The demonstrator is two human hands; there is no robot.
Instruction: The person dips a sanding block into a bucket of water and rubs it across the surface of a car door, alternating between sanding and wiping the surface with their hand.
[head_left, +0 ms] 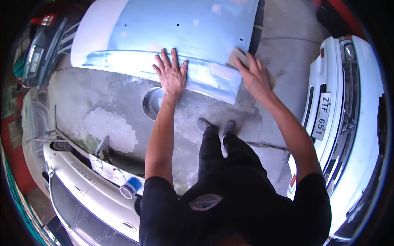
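Note:
A large car body panel [143, 30], perhaps a hood, spreads in front of me with pale blue and white patchy paint and a few small dark holes. My left hand [172, 78] lies flat on its near edge, fingers spread and holding nothing. At the panel's right side my right hand [255, 76] grips a tan-grey piece of sandpaper [238, 58] against the surface near the corner. Part of the sandpaper is hidden under my fingers.
A round bucket [146, 107] stands on the concrete floor below the panel. At right is a white car [369, 102]; a silver car [94, 184] sits at lower left, near a blue-and-white can [130, 187]. A dark car [39, 55] stands at upper left.

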